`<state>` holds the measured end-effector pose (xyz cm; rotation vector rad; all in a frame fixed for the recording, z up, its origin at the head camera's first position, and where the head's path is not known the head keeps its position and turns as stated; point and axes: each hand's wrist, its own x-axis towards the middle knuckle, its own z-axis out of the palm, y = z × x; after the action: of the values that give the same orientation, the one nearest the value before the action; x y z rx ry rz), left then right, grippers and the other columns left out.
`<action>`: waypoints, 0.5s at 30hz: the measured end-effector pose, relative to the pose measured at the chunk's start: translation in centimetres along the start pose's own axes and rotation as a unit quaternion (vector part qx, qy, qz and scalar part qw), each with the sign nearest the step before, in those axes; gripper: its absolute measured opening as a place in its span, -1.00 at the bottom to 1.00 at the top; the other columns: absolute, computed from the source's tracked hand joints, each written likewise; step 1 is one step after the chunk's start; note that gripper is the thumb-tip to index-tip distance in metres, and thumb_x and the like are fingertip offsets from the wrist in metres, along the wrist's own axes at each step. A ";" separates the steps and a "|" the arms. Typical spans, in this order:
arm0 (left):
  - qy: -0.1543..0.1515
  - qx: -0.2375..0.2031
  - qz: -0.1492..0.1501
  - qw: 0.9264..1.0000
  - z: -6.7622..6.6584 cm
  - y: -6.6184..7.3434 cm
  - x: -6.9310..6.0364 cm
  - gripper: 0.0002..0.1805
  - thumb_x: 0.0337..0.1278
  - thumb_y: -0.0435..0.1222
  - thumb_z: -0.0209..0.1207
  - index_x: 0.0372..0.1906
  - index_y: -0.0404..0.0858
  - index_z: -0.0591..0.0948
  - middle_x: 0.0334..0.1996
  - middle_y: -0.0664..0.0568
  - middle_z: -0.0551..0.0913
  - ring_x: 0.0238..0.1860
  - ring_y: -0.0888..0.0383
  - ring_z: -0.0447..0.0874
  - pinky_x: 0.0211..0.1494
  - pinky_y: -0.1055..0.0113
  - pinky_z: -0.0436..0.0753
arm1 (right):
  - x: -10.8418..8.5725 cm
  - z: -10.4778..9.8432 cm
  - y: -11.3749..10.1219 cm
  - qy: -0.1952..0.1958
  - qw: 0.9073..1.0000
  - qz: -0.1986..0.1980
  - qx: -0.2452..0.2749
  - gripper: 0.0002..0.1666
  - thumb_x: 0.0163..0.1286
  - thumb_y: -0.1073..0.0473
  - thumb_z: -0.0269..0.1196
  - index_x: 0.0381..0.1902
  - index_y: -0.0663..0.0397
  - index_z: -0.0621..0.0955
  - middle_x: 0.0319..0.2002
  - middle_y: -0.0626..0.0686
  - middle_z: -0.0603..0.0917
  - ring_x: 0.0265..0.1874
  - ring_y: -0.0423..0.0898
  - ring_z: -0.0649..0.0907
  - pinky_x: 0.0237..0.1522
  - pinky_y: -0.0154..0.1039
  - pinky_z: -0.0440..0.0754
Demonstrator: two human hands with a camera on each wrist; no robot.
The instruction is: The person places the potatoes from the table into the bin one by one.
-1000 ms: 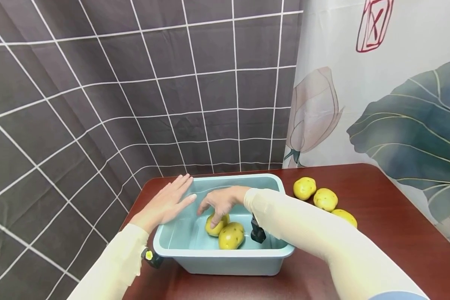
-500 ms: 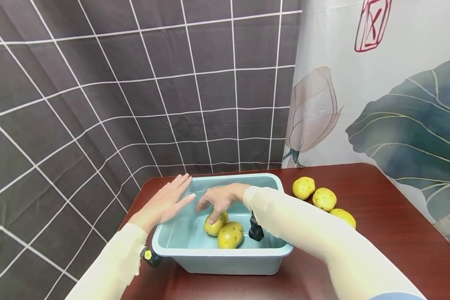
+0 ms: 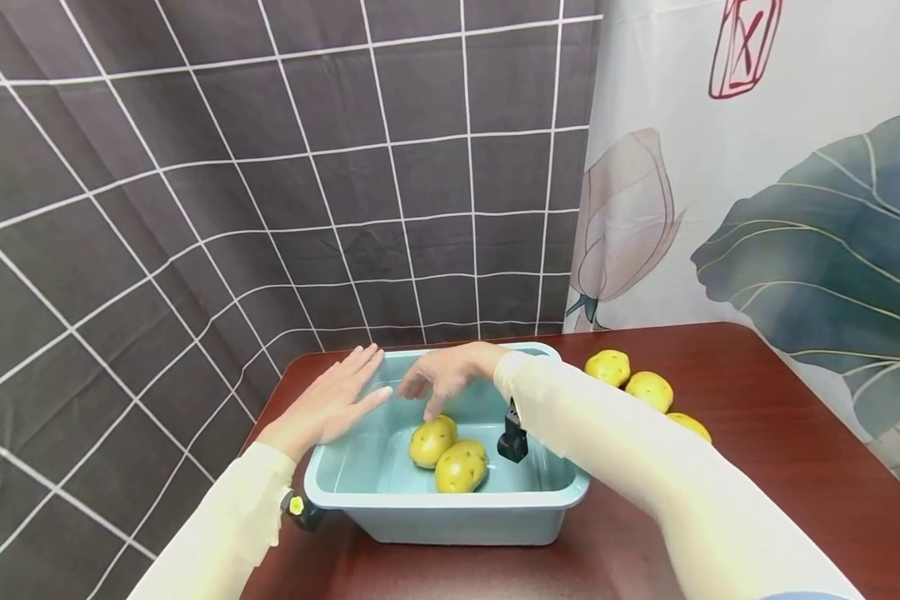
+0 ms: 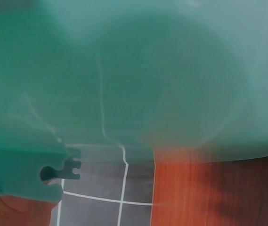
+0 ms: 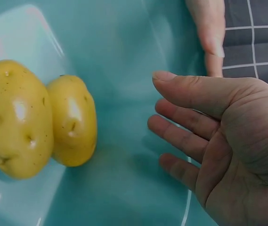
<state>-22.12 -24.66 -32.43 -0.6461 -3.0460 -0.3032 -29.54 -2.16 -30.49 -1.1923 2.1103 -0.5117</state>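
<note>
While the head view makes the right hand point(image 3: 450, 372) seem to touch 1 of 2 potatoes point(image 3: 461, 467) in the blue tub point(image 3: 444, 501), the right wrist view shows a gap: that hand's fingers hold nothing, and the 2 potatoes touch. The left hand point(image 3: 332, 406) lies straight-fingered over the tub's left rim, grasping nothing. Only the head view shows 3 more potatoes point(image 3: 649, 390) on the table point(image 3: 757, 417), right of the tub, the nearest partly hidden by the right sleeve point(image 3: 630, 454).

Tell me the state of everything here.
Blue rectangular plastic tub: upright, uncovered.
Two oval yellow potatoes inside: lying side by side.
Three yellow potatoes on reddish wooden table: lying loose.
Left hand: fingers straight, at tub's rim.
Right hand: empty, fingers relaxed, over tub.
Grey gridded curtain: hanging.
</note>
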 end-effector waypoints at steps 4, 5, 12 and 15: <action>-0.003 -0.003 -0.004 1.000 -0.1 0.0 -0.1 -0.11 0.29 0.35 -0.30 0.53 -0.13 0.06 0.52 0.01 -0.03 0.52 -0.02 -0.17 0.47 -0.07 -0.01 | -1.0 -0.9 -0.5 0.002 1.000 0.003 -0.002 -0.24 0.22 0.24 0.38 0.36 0.17 0.38 0.27 0.09 0.49 0.21 -0.09 0.51 0.23 -0.28 0.42; -0.004 -0.006 -0.005 1.000 -0.1 0.0 -0.1 -0.11 0.29 0.35 -0.29 0.52 -0.13 0.06 0.52 0.00 -0.02 0.52 -0.03 -0.17 0.47 -0.08 -0.01 | -1.3 -1.1 -0.6 0.004 1.000 -0.001 -0.004 -0.24 0.22 0.25 0.37 0.36 0.17 0.38 0.27 0.09 0.49 0.21 -0.09 0.51 0.23 -0.27 0.42; 0.001 -0.009 -0.005 1.000 -0.2 0.2 0.0 -0.11 0.28 0.35 -0.27 0.52 -0.14 0.09 0.52 -0.02 0.00 0.52 -0.05 -0.16 0.46 -0.10 0.00 | -4.4 -3.5 -1.1 0.051 0.998 -0.020 0.020 -0.24 0.21 0.27 0.39 0.35 0.20 0.39 0.25 0.14 0.51 0.21 -0.05 0.51 0.28 -0.10 0.40; -0.001 -0.007 -0.006 1.000 -0.2 0.2 0.2 -0.10 0.27 0.36 -0.28 0.52 -0.13 0.09 0.52 -0.01 0.00 0.52 -0.04 -0.16 0.46 -0.09 0.00 | -6.2 -4.2 -0.7 0.074 0.997 -0.028 0.025 -0.24 0.21 0.22 0.39 0.35 0.14 0.39 0.25 0.10 0.51 0.21 -0.08 0.51 0.26 -0.13 0.42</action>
<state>-22.21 -24.41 -32.19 -0.6304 -3.0526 -0.3239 -29.73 2.91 -24.89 -1.2220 2.1792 -0.6939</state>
